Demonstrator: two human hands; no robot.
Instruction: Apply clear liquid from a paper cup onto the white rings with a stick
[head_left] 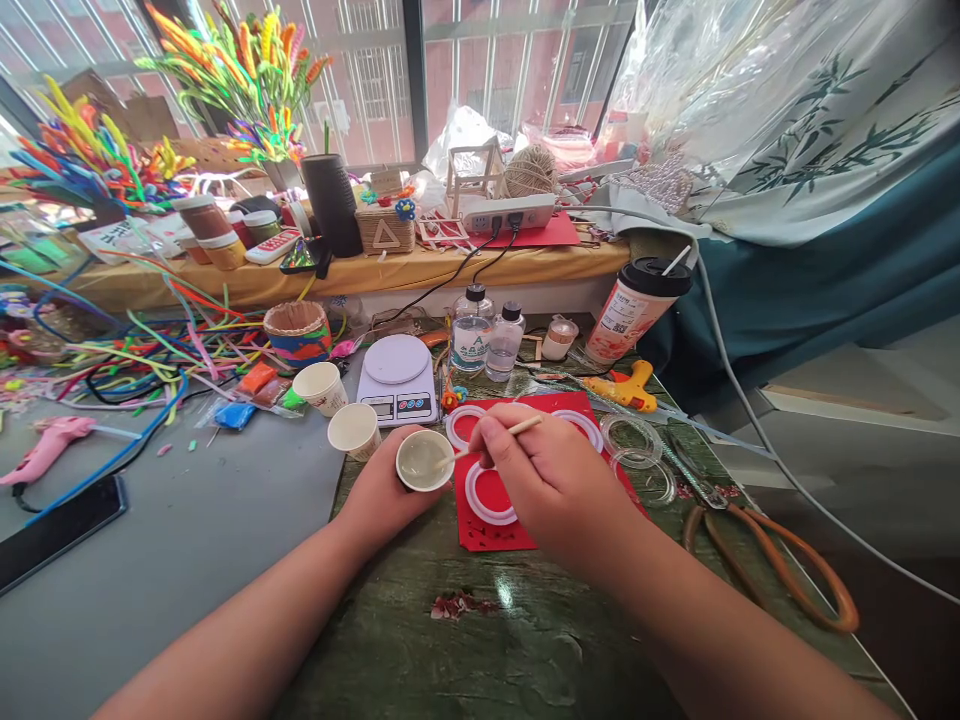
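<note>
My left hand [386, 490] is wrapped round a paper cup [426, 489], which tilts toward me and holds a cloudy, clear liquid [420, 464]. Between the fingers of my right hand [559, 475] is a thin wooden stick [526, 425], its lower end dipping into the cup. Under and beside my right hand lies a red sheet [480, 538] bearing several whitish ring moulds [491, 518], partly hidden by the hand. Two more paper cups, one nearer [354, 432] and one farther [319, 388], stand left of the held cup.
Behind the cups sits a white digital scale [397, 380]. Two capped bottles [471, 340] stand beyond the red sheet. To the right are clear rings [649, 480], a yellow glue gun [622, 385], brown-handled shears [795, 560] and a lidded drink cup [634, 315]. Pipe cleaners [172, 350] clutter the left.
</note>
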